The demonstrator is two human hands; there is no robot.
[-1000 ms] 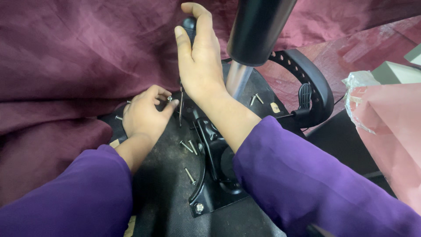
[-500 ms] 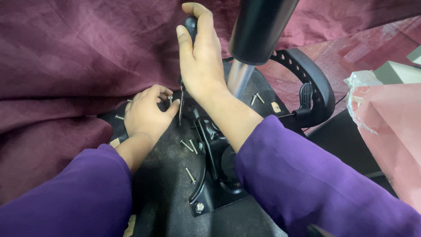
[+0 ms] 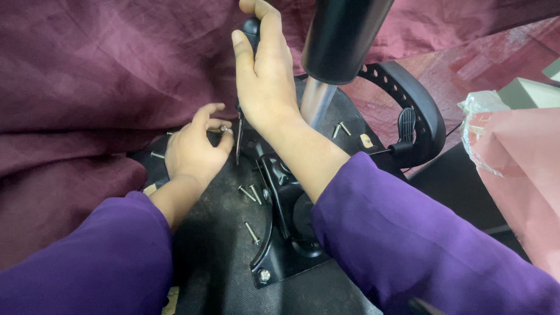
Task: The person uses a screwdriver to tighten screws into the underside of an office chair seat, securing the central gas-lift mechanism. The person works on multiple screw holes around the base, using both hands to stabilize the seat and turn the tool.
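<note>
My right hand grips the black handle of a screwdriver held upright, its thin shaft pointing down at the black underside of a chair seat. My left hand rests beside the shaft's tip and pinches a small silver screw between thumb and fingers. A black metal mounting plate sits on the seat under my right forearm. Both arms wear purple sleeves.
Loose screws lie on the seat and near the column. A black cylinder with a silver column rises beside my right hand. A black armrest curves right. Maroon cloth surrounds; a pink bag is right.
My left hand's fingers have opened a little and now show the screw at their tips next to the shaft. My right hand and the screwdriver have barely moved.
</note>
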